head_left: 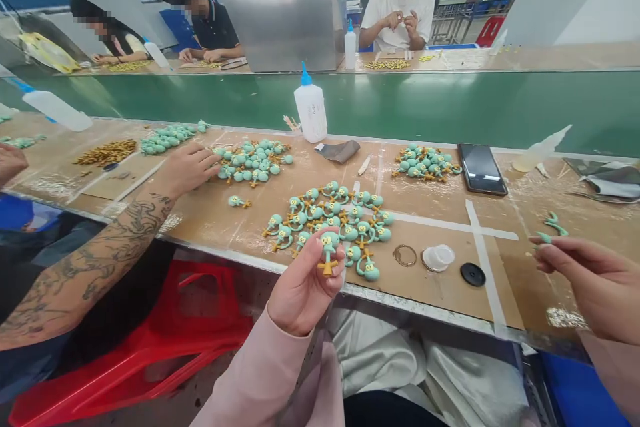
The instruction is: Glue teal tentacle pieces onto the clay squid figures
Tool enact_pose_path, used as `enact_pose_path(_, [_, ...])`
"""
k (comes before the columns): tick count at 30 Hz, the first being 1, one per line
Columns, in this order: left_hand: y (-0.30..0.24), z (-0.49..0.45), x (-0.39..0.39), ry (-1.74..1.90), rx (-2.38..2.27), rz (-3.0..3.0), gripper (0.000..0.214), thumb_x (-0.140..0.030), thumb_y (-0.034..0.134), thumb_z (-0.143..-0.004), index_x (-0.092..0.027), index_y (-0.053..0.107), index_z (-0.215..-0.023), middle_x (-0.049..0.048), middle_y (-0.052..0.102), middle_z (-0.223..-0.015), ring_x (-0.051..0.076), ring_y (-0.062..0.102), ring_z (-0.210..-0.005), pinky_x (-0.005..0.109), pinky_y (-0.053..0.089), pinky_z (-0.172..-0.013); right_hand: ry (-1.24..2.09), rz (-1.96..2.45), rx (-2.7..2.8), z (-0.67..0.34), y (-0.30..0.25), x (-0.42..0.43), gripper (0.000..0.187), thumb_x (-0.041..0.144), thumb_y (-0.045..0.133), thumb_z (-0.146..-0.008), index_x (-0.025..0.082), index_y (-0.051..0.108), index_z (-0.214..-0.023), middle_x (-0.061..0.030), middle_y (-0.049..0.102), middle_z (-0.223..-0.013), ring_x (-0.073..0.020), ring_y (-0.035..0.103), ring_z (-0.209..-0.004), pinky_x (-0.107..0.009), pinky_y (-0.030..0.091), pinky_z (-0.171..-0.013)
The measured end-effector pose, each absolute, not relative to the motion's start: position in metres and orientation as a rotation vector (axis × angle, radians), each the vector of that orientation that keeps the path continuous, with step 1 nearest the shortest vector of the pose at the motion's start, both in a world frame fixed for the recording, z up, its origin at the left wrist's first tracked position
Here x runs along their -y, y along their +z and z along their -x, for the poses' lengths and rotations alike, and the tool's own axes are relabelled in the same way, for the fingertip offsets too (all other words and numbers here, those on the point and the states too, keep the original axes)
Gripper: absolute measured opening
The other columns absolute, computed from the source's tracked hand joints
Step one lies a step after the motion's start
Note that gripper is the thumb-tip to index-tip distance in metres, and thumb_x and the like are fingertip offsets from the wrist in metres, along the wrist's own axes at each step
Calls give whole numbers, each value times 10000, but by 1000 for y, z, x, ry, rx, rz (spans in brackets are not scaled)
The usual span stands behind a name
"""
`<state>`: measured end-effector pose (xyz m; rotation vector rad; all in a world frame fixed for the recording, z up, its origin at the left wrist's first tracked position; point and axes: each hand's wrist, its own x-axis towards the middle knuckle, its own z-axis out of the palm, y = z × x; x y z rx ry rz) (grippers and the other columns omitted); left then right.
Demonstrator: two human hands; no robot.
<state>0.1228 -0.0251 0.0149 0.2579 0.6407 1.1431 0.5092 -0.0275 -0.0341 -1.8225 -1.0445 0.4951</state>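
Observation:
Between the thumb and fingers of my left hand (pixel 303 283) is a small figurine (pixel 329 250) with a mint-green head and a brown base, held upright. My right hand (pixel 590 273), at the far right, pinches a small green figurine arm (pixel 544 237) between thumb and fingers. Just beyond it, more curved green arm pieces (pixel 556 223) lie on the table. Past my left hand spreads a group of similar figurines (pixel 345 213), many with curved arms. Two further piles of green-headed pieces, a middle pile (pixel 257 160) and a right pile (pixel 425 163), sit farther back.
A co-worker's tattooed arm (pixel 100 260) reaches in from the left. A white bottle (pixel 311 113), a phone (pixel 482 169), a black cap (pixel 473 273), a small white cup (pixel 439 257) and a wire ring (pixel 405 255) are on the table. A green conveyor belt (pixel 400 107) runs behind.

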Motion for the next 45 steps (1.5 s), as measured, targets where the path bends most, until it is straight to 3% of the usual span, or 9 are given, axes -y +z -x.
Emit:
enact_pose_path(5, [10, -135, 29, 1152, -697, -406, 324, -290, 809, -726, -220, 695, -1021, 31, 662, -783, 71, 559, -589, 141, 488, -515, 911, 1489, 973, -469, -15, 24, 290, 421, 854, -600, 200, 725, -735, -53, 657, -723, -166, 563, -644, -298, 487, -596])
enact_pose_path(10, [0, -148, 32, 1088, -652, -445, 323, -288, 784, -754, -207, 690, -1053, 42, 675, -789, 73, 568, -592, 143, 479, -528, 1049, 1387, 951, -441, 0, 15, 351, 506, 850, -611, 232, 661, -723, 2, 613, -676, -120, 561, -620, -240, 489, -594])
enact_pose_path(16, [-4, -154, 33, 1072, -639, -499, 280, -309, 768, -774, -236, 708, -1037, 43, 690, -807, 73, 574, -624, 138, 483, -556, 1189, 1313, 918, -432, 7, 14, 288, 457, 843, -669, 246, 668, -760, 14, 612, -670, -96, 550, -617, -203, 470, -606])
enact_pose_path(20, [-6, -153, 34, 1072, -650, -535, 293, -302, 786, -755, -264, 716, -1038, 36, 697, -813, 100, 618, -731, 135, 496, -593, 1172, 1361, 1043, -433, 5, 13, 251, 426, 823, -709, 223, 706, -799, 0, 604, -717, -99, 514, -659, -208, 433, -629])
enact_pose_path(24, [-11, -152, 35, 1085, -698, -614, 310, -275, 792, -750, -288, 720, -1051, 28, 715, -846, 112, 637, -775, 161, 524, -655, 1185, 1437, 1124, -434, 7, 10, 247, 386, 830, -703, 194, 675, -712, -6, 591, -777, -119, 504, -769, -218, 400, -685])
enact_pose_path(28, [-16, -154, 33, 1123, -730, -715, 320, -244, 806, -733, -300, 735, -1040, 23, 731, -834, 126, 658, -804, 180, 546, -699, 1288, 1502, 1053, -432, 13, 7, 328, 408, 837, -677, 171, 614, -642, 13, 522, -682, -98, 437, -679, -221, 350, -630])
enact_pose_path(35, [-18, -156, 30, 1142, -710, -773, 315, -236, 814, -720, -318, 750, -1018, 11, 728, -790, 112, 651, -726, 177, 557, -668, 1328, 1558, 1021, -424, 13, 1, 396, 470, 839, -623, 170, 581, -610, 18, 483, -615, -100, 417, -603, -244, 341, -591])
enact_pose_path(45, [-22, -158, 30, 1179, -630, -652, 352, -330, 858, -650, -290, 749, -982, -7, 608, -721, 77, 520, -609, 168, 481, -560, 1304, 1618, 1053, -424, 1, 7, 347, 437, 832, -683, 172, 609, -652, 3, 529, -674, -109, 430, -657, -244, 320, -598])
